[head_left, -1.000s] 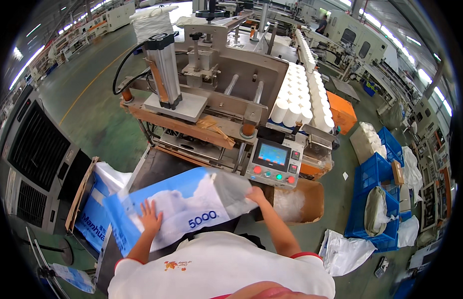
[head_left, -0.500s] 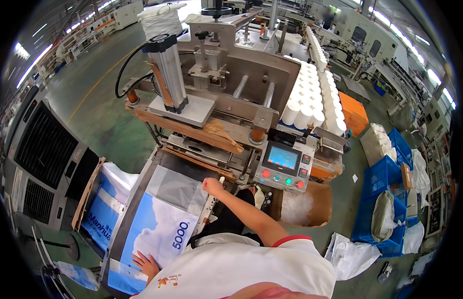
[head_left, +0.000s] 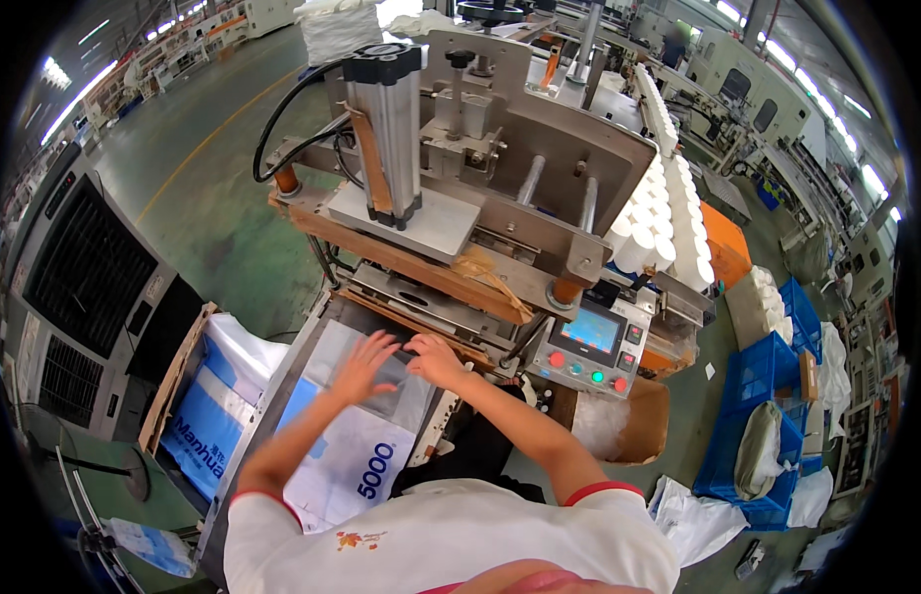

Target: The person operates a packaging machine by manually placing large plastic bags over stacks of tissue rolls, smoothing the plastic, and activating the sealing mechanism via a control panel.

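A printed plastic bag [head_left: 347, 470], white and blue with a clear end, lies flat on the dark worktable below a press [head_left: 421, 252]. Above the bag's clear end hovers my left hand [head_left: 364, 368], its fingers spread and nothing visible in them. Close by on the right, my right hand [head_left: 436, 360] is at the edge of the clear film, beside the press opening. Its fingers are bent and drawn together; whatever they may pinch is hidden. My left forearm covers part of the bag's blue side.
A control panel [head_left: 594, 342] with buttons stands right of the press, above a cardboard box [head_left: 644, 421] holding clear film. At left, another box holds printed bags [head_left: 208, 416]. White rolls [head_left: 639, 247] line a conveyor; blue crates [head_left: 753, 426] stand at far right.
My left hand has moved from the bag's near end up to its clear end. My right hand has shifted slightly, its fist loosening. The whole view has turned a little.
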Tool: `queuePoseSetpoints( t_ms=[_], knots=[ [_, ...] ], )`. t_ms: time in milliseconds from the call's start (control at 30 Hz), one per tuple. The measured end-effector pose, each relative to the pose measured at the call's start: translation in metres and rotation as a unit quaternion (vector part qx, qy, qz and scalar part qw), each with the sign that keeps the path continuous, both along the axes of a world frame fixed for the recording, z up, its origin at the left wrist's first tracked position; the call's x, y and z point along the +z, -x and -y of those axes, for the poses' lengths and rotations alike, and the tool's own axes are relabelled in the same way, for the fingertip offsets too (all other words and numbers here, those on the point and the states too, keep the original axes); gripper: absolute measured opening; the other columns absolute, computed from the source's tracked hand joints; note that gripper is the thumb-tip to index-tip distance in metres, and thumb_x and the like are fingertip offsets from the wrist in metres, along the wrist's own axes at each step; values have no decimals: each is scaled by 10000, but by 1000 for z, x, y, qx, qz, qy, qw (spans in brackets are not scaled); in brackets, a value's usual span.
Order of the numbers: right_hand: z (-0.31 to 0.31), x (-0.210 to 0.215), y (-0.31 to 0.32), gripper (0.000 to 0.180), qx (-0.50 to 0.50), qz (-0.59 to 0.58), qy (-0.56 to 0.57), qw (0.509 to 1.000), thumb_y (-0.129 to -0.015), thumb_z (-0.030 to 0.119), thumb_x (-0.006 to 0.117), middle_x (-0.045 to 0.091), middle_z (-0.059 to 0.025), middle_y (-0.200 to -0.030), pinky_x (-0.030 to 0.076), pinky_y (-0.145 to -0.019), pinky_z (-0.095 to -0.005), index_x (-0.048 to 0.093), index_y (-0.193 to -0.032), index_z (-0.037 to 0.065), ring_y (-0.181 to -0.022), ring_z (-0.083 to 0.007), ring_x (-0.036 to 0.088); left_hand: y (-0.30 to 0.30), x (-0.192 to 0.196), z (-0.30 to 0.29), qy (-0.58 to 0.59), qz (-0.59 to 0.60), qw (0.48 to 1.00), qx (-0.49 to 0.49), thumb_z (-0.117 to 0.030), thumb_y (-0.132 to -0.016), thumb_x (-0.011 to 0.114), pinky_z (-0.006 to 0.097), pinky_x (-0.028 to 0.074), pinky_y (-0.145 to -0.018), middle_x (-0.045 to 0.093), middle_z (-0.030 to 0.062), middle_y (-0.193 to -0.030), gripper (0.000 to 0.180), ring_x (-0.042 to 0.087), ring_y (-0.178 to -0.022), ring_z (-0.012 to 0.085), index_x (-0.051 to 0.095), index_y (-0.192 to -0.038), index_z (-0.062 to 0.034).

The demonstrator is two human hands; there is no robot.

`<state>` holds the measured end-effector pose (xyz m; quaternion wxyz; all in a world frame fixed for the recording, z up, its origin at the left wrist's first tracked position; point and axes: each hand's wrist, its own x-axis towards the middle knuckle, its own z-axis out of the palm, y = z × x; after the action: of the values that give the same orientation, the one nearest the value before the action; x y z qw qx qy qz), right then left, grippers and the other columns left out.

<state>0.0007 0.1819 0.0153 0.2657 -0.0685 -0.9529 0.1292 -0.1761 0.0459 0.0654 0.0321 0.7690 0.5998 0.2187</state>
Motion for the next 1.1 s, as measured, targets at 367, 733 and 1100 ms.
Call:
queuePoseSetpoints(
  t_ms=[367,733,1100],
  knots=[
    [-43,15,-76,191,50,169,583,793,-912,163,555,655,-39,-799,481,-667,-242,626,-971,-5,-673,-100,625,157,3,-144,390,-146,899,-137,-764,-626,579,341,472,-596,626,2,-578,617,617,-626,222,680,-566,-158],
    [-82,-75,-82,248,-177,-125,642,736,-929,229,532,572,32,-747,398,-689,-204,610,-800,31,-708,-50,493,243,5,-179,432,88,897,31,-383,-782,671,275,453,-682,643,29,-637,340,607,-674,145,661,-674,-61],
    [-205,-138,-37,207,-287,-469,567,614,-915,237,555,560,-8,-791,409,-647,-256,597,-946,37,-733,-92,501,250,-34,-252,112,-326,933,104,-418,-870,492,405,276,-1053,450,66,-1340,494,396,-1229,258,499,-1243,-94]
  ],
)
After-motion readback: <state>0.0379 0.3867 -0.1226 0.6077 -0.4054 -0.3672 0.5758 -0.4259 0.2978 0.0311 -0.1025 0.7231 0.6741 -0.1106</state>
